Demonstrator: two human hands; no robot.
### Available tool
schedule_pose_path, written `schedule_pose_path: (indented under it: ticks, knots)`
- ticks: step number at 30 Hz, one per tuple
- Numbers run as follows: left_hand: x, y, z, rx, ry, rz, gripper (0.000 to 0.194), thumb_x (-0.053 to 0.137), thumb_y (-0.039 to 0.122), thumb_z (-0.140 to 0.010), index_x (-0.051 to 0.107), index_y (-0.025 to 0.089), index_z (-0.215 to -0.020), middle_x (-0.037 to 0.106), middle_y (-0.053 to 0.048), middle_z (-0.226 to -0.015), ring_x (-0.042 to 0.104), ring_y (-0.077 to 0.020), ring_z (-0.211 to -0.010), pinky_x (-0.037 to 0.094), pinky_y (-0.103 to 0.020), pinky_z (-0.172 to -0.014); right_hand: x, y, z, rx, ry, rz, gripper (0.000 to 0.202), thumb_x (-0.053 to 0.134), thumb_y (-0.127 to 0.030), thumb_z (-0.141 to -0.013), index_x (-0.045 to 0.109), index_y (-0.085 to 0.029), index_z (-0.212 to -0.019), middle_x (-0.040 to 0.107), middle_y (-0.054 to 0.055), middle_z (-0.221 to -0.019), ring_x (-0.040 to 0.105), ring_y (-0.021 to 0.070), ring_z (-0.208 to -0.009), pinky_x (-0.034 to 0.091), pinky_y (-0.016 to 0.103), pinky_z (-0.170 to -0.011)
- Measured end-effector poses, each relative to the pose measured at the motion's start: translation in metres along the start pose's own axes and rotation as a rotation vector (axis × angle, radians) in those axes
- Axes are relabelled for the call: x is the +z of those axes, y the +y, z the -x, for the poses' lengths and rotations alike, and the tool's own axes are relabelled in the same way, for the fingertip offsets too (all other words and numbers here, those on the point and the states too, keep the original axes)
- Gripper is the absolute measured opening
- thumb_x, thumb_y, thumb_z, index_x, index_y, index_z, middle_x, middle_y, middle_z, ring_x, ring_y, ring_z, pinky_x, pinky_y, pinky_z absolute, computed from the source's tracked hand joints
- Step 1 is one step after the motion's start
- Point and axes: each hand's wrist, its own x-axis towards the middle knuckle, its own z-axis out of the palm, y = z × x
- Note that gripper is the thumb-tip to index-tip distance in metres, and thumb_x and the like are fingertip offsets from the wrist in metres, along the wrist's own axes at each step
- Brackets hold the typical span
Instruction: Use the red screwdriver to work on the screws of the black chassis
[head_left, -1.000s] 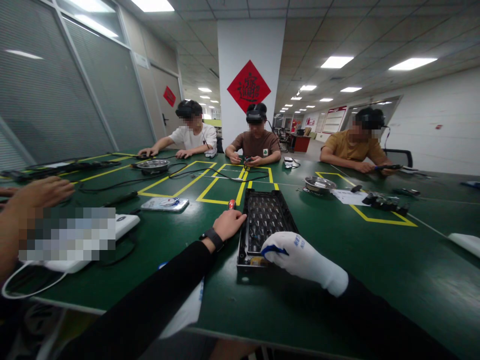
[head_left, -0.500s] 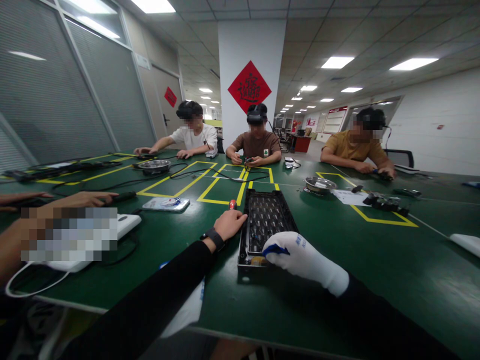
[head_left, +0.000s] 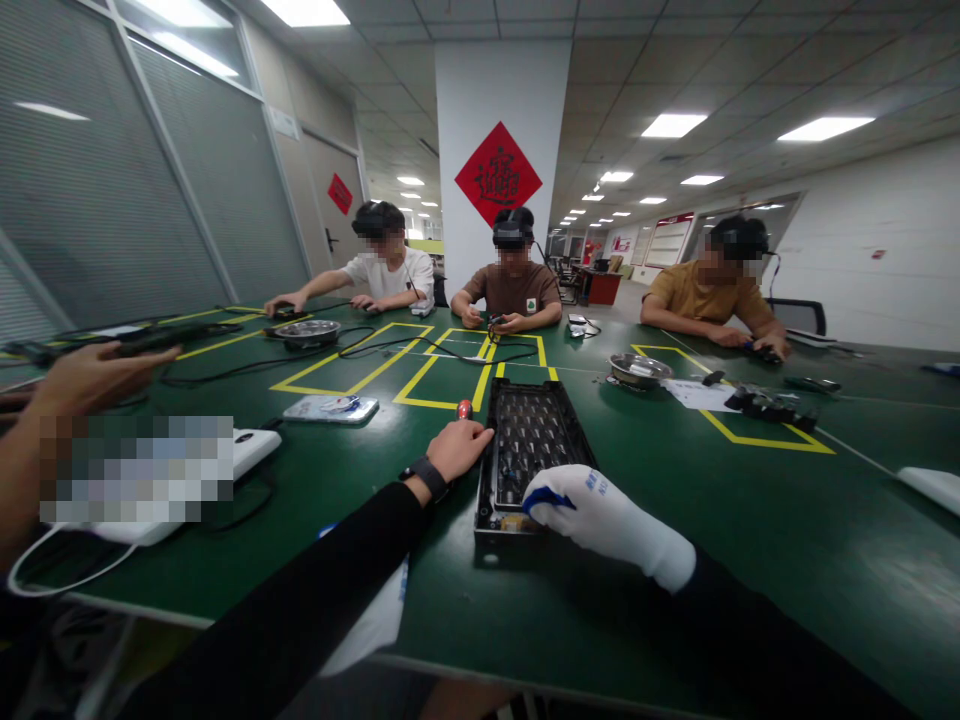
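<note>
A long black case, its tray full of small dark and shiny parts, lies on the green table in front of me. My left hand, bare with a dark watch at the wrist, is closed at the case's left edge. Just beyond it a screwdriver's red and black handle sticks out; the hand hides the rest. My right hand, in a white glove with blue fingertips, is closed over the case's near right corner. Its fingers are pressed together inside the tray, and what they pinch is hidden.
A co-worker's hand holds a dark object at left, above a white device with a cable. A phone-like slab, metal bowls and dark parts lie around. Three people sit opposite. White cloth lies near me.
The co-worker's hand at left has lifted and turned, raising a dark object. My two hands and the black case stay almost where they were.
</note>
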Motion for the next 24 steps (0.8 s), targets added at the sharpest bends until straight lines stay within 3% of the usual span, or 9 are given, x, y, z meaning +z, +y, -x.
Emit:
schedule_pose_path:
  ticks: [24]
  knots:
    - [0.0032,-0.0031,-0.0014,0.007,0.005,0.009,0.046,0.035,0.049,-0.083,0.054,0.017,-0.057,0.057,-0.003,-0.063,0.051,-0.014,-0.06,0.03,-0.023,-0.056,-0.0013,-0.003,-0.0008,-0.029,0.04,0.011,0.015,0.047,-0.024,-0.083,0.06,-0.017,-0.081,0.062,0.001,-0.08,0.054,0.0106,-0.072,0.041,0.024,-0.071]
